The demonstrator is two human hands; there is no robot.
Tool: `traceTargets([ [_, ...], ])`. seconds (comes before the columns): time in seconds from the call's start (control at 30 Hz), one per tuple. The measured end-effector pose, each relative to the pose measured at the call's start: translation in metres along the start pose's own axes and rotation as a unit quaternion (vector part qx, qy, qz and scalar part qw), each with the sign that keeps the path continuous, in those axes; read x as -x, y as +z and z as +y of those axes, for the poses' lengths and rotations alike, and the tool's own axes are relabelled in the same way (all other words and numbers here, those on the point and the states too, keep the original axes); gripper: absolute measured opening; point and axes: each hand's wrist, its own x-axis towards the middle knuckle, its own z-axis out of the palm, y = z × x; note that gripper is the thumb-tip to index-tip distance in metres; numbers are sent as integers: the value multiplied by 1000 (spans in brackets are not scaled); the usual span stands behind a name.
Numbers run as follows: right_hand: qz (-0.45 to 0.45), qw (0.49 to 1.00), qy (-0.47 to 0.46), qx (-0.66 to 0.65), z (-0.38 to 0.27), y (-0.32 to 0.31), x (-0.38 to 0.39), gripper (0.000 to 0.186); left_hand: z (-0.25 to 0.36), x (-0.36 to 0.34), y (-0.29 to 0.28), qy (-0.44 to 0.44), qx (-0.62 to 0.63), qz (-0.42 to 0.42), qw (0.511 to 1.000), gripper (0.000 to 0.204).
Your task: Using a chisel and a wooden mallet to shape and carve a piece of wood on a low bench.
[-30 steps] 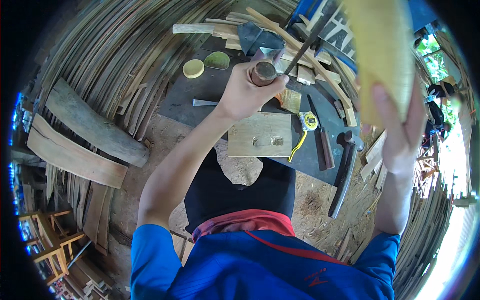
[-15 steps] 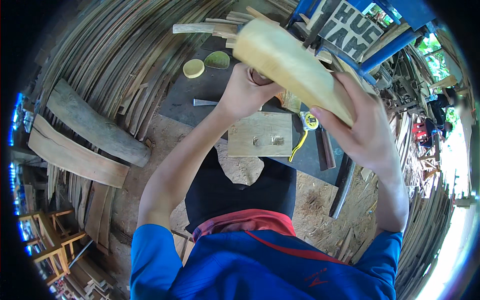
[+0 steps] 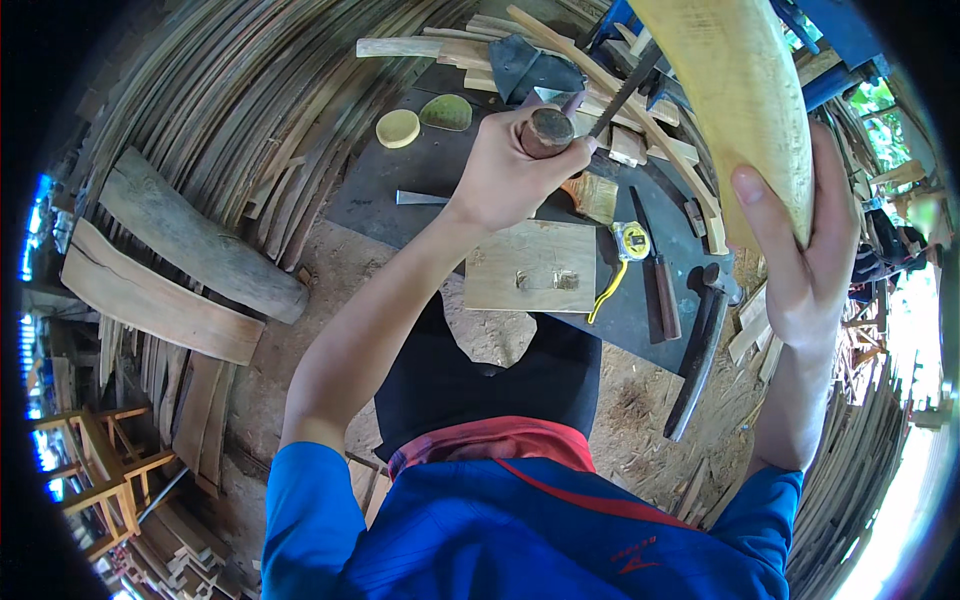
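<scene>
My left hand (image 3: 515, 170) is closed round a dark round wooden handle (image 3: 548, 130), its top facing me. A dark narrow strip of metal (image 3: 625, 95) runs up to the right behind it. My right hand (image 3: 800, 250) grips a pale yellow, curved piece of wood (image 3: 740, 80), held raised at upper right. On the dark work surface (image 3: 360, 205) lie a flat board (image 3: 515, 245) with small cut-outs, a yellow tape measure (image 3: 630, 240), a brush (image 3: 597, 198), a knife (image 3: 660, 290), a hammer (image 3: 700, 350), a pale flat-bladed tool (image 3: 420, 198) and two small round pieces (image 3: 398, 128).
Long stacked planks (image 3: 230, 110) and curved slabs (image 3: 160, 300) fill the left. An orange wooden frame (image 3: 100, 475) is at lower left. Offcuts (image 3: 470, 50) lie at the back. A blue metal frame (image 3: 830, 85) stands at upper right, with more timber (image 3: 860, 470) along the right.
The yellow wood swung leftward over my left hand half a second ago and has since moved back up and right. My left hand keeps its grip on the handle.
</scene>
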Motion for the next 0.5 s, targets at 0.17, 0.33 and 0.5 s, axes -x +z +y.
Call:
traceTargets([
  [0.17,-33,999,-9,-10,1,1,-2,44,-1,0,8,9,-21,6,1000,28],
  [0.33,-41,999,-6,-18,2,9,0,45,4,3,3,-12,-9,23,1000,22],
  [0.5,-53,998,-16,-14,9,15,1,45,2,7,-9,-52,30,25,998,16],
])
